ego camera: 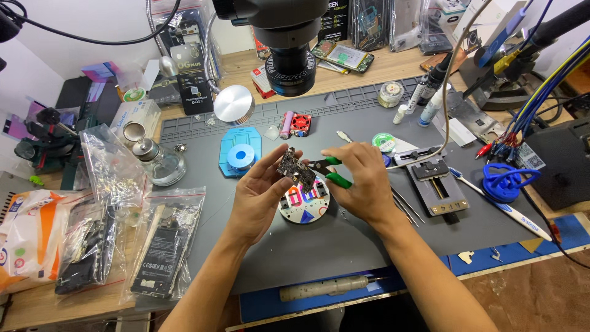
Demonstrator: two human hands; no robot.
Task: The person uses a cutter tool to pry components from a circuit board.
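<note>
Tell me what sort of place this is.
Most likely an electronics repair bench, probably for phones. A microscope head hangs over a grey work mat, bagged phone parts lie beside it, and the left hand holds a small circuit board while the right hand works green-handled cutters on it.

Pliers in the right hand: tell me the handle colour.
Green handles on the pliers, held in the right hand; the head view shows them best.
</note>
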